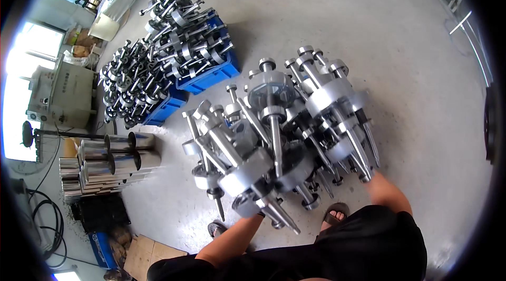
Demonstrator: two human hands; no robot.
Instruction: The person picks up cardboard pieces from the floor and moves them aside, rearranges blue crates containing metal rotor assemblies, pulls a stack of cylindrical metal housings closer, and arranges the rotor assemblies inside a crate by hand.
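A large heap of shiny steel shafts with thick round discs [247,170] fills the space right in front of me, with shafts pointing many ways. My left forearm [232,241] reaches in under the near left side of the heap, and the shafts hide that hand. At the near right side is my right hand [375,183], blurred at the wrist, its fingers covered by the metal parts. Whatever bears the heap from below is hidden. Whether either hand grips something cannot be seen.
Two blue crates [208,79] piled with similar shafts stand on the floor, far left. Shiny metal cylinders [108,157] are stacked at the left, near a black case [103,211] and flattened cardboard [150,254]. A grey machine cabinet [66,94] stands by the windows. My sandalled feet [334,215] are below.
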